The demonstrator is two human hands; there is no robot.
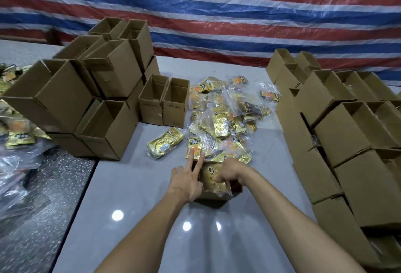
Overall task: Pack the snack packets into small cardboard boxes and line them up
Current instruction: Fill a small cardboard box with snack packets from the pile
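I see right grip [230, 172] curled on a gold foil snack packet [211, 175], already in the mouth of the small open brown cardboard box [213, 196] under it. Left grip [187, 182] spread, bracing box's left wall. Loose pile [219, 118] just beyond, on grey counter [134, 186].

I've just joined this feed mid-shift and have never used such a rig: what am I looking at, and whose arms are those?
No machine here: one camera worn on a person's head looks down at their bare arms. The left hand rests against a small brown cardboard box with straight fingers; the right hand curls its fingers round a gold foil snack packet inside it. More loose gold packets lie on the grey table, between stacks of open cardboard boxes.
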